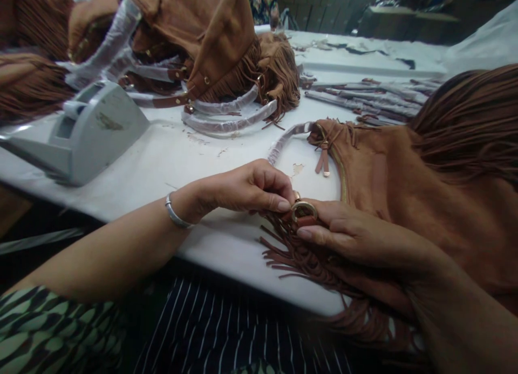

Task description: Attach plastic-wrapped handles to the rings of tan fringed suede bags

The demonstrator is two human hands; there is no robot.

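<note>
A brown suede handbag (364,179) with long fringe lies on the table in front of me. At its near end is a gold ring (304,211) on a brown leather tab. My right hand (348,228) pinches the ring and tab between thumb and fingers. Against the ring's left side, the thumb and fingers of my left hand (263,188) are pressed together; what they hold is hidden. A plastic-wrapped handle (283,142) arcs from the bag's far end and passes behind my left hand. The zip's leather pull (324,159) hangs near that far end.
A grey tape dispenser (109,131) stands on the white table (162,158) at the left. Behind it are piled several fringed brown bags (218,45) with wrapped handles. Wrapped straps (364,99) lie in a bundle at the back right. Fringe (299,260) spreads over the front edge.
</note>
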